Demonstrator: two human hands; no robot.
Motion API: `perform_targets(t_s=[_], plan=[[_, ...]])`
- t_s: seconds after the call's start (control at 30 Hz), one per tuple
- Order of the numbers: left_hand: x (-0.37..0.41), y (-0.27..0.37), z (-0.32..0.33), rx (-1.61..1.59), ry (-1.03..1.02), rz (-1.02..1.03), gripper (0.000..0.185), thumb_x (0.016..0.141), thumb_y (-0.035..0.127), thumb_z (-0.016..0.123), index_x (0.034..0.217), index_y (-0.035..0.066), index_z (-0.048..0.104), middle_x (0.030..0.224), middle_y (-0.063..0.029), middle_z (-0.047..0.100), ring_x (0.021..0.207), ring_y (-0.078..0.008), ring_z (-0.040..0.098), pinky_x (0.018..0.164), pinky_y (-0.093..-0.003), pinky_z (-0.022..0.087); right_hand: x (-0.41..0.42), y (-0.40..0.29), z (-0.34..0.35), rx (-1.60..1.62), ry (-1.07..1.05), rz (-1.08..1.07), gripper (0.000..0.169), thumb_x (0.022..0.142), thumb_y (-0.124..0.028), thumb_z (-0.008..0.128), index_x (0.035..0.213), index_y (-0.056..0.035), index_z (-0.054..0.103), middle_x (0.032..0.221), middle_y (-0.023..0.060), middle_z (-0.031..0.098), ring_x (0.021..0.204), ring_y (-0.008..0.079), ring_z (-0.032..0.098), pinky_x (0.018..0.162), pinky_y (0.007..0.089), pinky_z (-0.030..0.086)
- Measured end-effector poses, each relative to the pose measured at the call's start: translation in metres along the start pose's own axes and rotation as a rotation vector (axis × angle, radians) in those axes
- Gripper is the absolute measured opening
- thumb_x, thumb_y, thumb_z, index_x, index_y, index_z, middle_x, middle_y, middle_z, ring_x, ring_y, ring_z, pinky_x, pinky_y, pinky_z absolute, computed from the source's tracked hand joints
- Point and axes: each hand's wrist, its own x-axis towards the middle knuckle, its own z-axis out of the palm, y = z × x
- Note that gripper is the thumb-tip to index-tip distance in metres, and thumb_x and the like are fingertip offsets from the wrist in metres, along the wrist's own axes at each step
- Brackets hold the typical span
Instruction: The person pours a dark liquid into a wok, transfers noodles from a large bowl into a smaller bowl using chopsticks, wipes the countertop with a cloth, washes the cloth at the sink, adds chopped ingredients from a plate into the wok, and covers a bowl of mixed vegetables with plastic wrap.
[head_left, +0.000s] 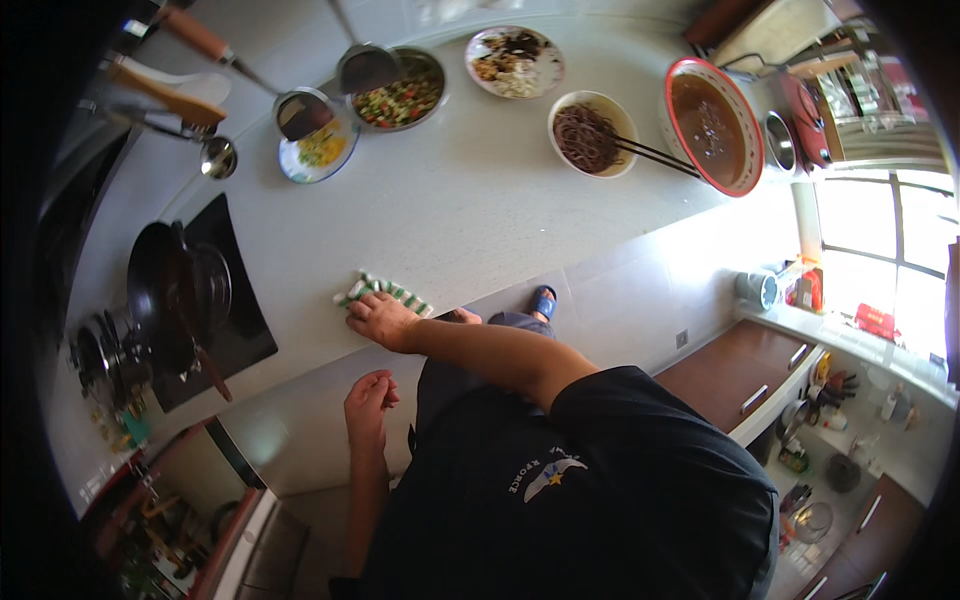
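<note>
My right hand (382, 321) presses on a green-and-white striped cloth (401, 295) at the near edge of the pale countertop (450, 217). Its fingers are bent over the cloth, which sticks out beyond them on both sides. Off the counter, in front of my body, my left hand (369, 397) hangs with its fingers loosely curled and nothing seen in it. To the left of the cloth, a dark wok (161, 300) with a wooden-handled tool (214, 371) sits over a black cooktop (251, 322).
Along the far side stand a plate of yellow food (322, 154), a metal bowl of chopped vegetables (401, 97), a plate of chopped ingredients (514, 64), a noodle bowl (589, 142) with chopsticks (660, 155) and a red-rimmed basin of brownish liquid (709, 124). Utensils, including a ladle (218, 157), hang at upper left.
</note>
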Motion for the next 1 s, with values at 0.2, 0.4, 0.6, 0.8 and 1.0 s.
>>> perform_targets(t_s=[0.2, 0.4, 0.6, 0.8, 1.0], plan=[[-0.009, 0.000, 0.037, 0.105, -0.074, 0.022, 0.018, 0.095, 0.013, 0.061, 0.108, 0.001, 0.065, 0.088, -0.0051, 0.066, 0.071, -0.0108, 0.060, 0.064, -0.0239, 0.045, -0.163, 0.145, -0.028, -0.266, 0.475, 0.310, 0.034, 0.084, -0.010, 0.056, 0.118, -0.0108, 0.063, 0.118, 0.0130, 0.058, 0.113, 0.0337, 0.055, 0.095, 0.0456, 0.046], [-0.027, -0.021, 0.121, 0.230, -0.161, 0.003, 0.018, 0.096, 0.013, 0.059, 0.108, 0.001, 0.065, 0.089, -0.0057, 0.067, 0.071, -0.0109, 0.061, 0.063, -0.0232, 0.045, -0.318, 0.205, -0.168, -0.315, 0.425, 0.410, 0.028, 0.084, -0.015, 0.059, 0.111, -0.0104, 0.064, 0.112, 0.0081, 0.061, 0.107, 0.0300, 0.057, 0.090, 0.0430, 0.046], [-0.080, -0.028, 0.212, 0.192, -0.248, 0.016, 0.017, 0.097, 0.012, 0.058, 0.108, 0.001, 0.065, 0.089, -0.0057, 0.067, 0.072, -0.0117, 0.062, 0.065, -0.0239, 0.047, -0.437, 0.303, -0.172, -0.468, 0.755, 0.673, 0.030, 0.080, -0.009, 0.064, 0.110, -0.0059, 0.062, 0.102, 0.0128, 0.060, 0.098, 0.0316, 0.058, 0.082, 0.0438, 0.049], [-0.120, -0.067, 0.242, 0.188, -0.220, -0.031, 0.019, 0.097, 0.013, 0.059, 0.109, 0.000, 0.064, 0.090, -0.0060, 0.067, 0.073, -0.0117, 0.061, 0.067, -0.0239, 0.047, -0.535, 0.342, -0.214, -0.227, 0.835, 1.206, 0.020, 0.087, -0.015, 0.062, 0.103, -0.0040, 0.062, 0.095, 0.0202, 0.064, 0.089, 0.0407, 0.063, 0.076, 0.0486, 0.054], [-0.103, -0.081, 0.318, 0.294, -0.348, -0.044, 0.018, 0.097, 0.013, 0.059, 0.109, 0.001, 0.065, 0.090, -0.0048, 0.067, 0.073, -0.0110, 0.061, 0.067, -0.0245, 0.047, -0.680, 0.307, -0.152, 1.969, 1.474, 0.850, 0.017, 0.094, -0.013, 0.064, 0.102, 0.0025, 0.062, 0.094, 0.0143, 0.067, 0.080, 0.0275, 0.068, 0.070, 0.0401, 0.059]])
